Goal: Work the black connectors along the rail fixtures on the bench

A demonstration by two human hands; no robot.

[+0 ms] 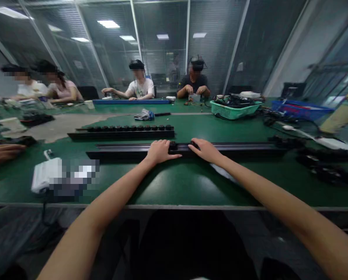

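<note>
From the head camera, the person's left hand and right hand sit close together without touching, both closed over a long black strip. The strip lies across the green surface, parallel to its near edge, which seems to keep it within easy reach. The fingers of each hand hook over a small dark fitting on the strip's top; what the fittings are is hard to tell. Holding it at the middle with both hands looks like a way to keep the long piece steady.

Just beyond lies a second black strip, topped with a row of round black parts and set the same way, perhaps for easy access. A white object, partly blurred out, sits off to the left. Farther away, a green basket gathers tangled cables in one spot, beside a seated co-worker.
</note>
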